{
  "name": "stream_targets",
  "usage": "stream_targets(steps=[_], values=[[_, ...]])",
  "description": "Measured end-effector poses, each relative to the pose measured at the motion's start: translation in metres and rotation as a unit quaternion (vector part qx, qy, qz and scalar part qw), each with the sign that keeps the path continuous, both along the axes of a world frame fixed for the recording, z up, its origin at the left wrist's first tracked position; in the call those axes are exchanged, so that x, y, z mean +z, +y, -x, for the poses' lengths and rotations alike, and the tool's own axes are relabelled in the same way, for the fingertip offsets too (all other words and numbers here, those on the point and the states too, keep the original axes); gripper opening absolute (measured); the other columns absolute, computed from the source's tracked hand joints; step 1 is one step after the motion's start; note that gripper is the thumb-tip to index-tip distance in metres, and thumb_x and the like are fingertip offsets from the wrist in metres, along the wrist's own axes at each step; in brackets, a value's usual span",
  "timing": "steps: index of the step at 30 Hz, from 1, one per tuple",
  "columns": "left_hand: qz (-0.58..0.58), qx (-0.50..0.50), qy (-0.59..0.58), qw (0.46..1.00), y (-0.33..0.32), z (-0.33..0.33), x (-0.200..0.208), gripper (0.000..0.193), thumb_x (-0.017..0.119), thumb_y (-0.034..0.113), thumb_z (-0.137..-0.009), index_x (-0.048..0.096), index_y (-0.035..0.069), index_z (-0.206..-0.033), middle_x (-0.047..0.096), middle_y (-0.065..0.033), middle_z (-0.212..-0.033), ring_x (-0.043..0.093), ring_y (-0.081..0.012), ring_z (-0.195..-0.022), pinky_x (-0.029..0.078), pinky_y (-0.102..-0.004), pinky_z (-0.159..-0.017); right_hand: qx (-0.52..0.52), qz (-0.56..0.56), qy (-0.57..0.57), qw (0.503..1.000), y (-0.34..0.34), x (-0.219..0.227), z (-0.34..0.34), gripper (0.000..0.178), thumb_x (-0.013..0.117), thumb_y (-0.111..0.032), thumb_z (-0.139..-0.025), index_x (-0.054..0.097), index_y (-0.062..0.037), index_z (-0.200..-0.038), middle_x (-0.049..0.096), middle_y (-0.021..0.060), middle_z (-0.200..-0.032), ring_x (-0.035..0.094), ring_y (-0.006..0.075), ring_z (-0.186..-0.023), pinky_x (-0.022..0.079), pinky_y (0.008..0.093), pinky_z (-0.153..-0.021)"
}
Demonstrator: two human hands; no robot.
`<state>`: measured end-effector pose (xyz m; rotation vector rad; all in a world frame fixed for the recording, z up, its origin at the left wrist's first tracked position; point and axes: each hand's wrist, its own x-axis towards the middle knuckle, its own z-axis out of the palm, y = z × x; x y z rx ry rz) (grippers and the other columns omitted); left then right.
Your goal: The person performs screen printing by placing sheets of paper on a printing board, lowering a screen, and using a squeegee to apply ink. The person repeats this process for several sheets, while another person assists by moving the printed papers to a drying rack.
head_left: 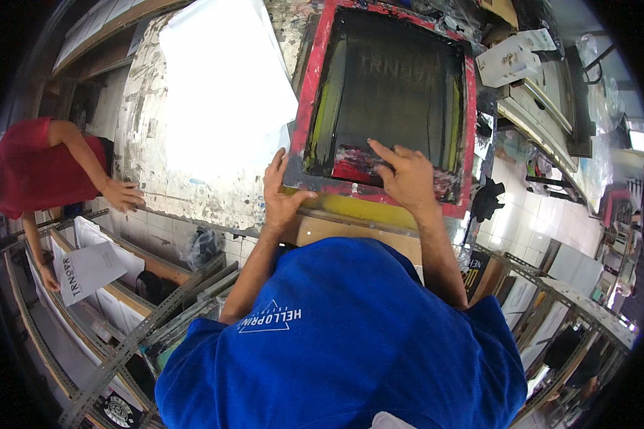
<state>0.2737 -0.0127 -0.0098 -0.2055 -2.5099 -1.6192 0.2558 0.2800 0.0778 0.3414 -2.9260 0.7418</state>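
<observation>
- Screen frame, the red-painted one: it's flat on the work surface right in front of the person in the blue shirt, just beside the stack of white sheets.
- Left hand is at the near left corner, thumb and fingers spread wide, not clenched. Can't really tell if it's pressing on the wood or only resting there.
- Right hand is over the near end with its index finger stuck out and the rest loosely bent, so no grasp on anything. Whether that fingertip touches the dark mesh, I can't tell.
- Handling, my guess: the rim looks stiff and solid, moderate weight, more awkward than heavy because it's so broad.
- The mesh is the fragile bit imo. Probably taut and thin, so a nail or a hard poke could hurt it.
- That red smear near the close end looks like wet ink, so I'd expect it to be slick and messy.
- Best hold: the outer sides of the two long rails, one hand each, fingers well off the mesh.
</observation>
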Motion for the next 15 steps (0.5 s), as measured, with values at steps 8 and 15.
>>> stream_targets(steps=[8, 15], values=[[0.193, 0.015, 0.037, 0.980, -0.005, -0.002, -0.014, 0.094, 0.095, 0.030, -0.052, 0.063, 0.007, -0.138, 0.039, -0.0223, -0.157, 0.036, -0.0429, -0.140, 0.029, -0.0542, -0.114, -0.042, -0.060, 0.001, 0.997, -0.003, -0.039, 0.035, 0.080, 0.075, -0.006, -0.059, 0.062, -0.0227, -0.136, 0.055, 0.0079, -0.104, 0.052, 0.0280, -0.106, 0.035, 0.0492, -0.093], [0.183, 0.016, 0.022, 0.983, -0.004, -0.005, -0.005, 0.089, 0.093, 0.037, -0.057, 0.063, 0.003, -0.134, 0.037, -0.0239, -0.156, 0.036, -0.0429, -0.136, 0.028, -0.0545, -0.113, -0.045, -0.094, 0.116, 0.988, 0.041, -0.063, 0.159, 0.081, 0.071, -0.012, -0.057, 0.062, -0.0255, -0.137, 0.057, 0.0076, -0.106, 0.053, 0.0280, -0.109, 0.034, 0.0491, -0.096]])
